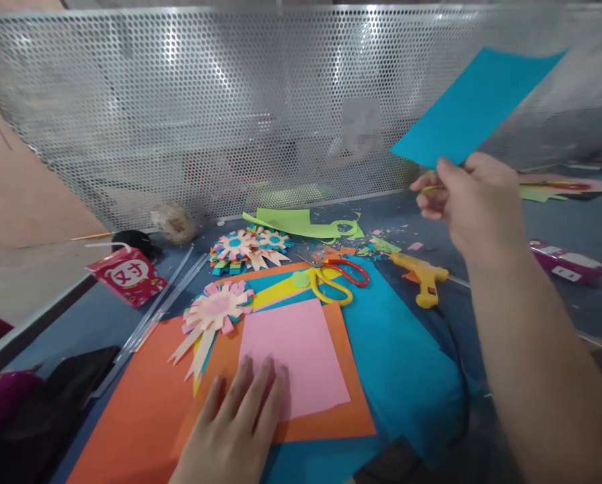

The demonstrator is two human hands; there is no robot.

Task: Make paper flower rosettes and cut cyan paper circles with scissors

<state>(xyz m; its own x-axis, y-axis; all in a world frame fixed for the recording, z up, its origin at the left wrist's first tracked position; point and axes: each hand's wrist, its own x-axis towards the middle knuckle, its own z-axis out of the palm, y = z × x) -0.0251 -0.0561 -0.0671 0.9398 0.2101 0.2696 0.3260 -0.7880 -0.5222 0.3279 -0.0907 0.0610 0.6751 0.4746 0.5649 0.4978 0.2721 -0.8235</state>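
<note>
My right hand is raised at the right, pinching the lower edge of a blue sheet of paper between thumb and fingers. My left hand lies with fingers stretched on a pink sheet of paper, which rests on orange paper. Beyond the left fingertips sits a pink and cream paper rosette with ribbon tails. Scissors with one yellow and one red handle loop lie behind the pink sheet. A large blue sheet spreads out underneath.
A yellow glue gun with its black cord lies right of the papers. More rosettes, green paper and scraps are near the perforated metal screen. Clear glue sticks and a red packet lie left.
</note>
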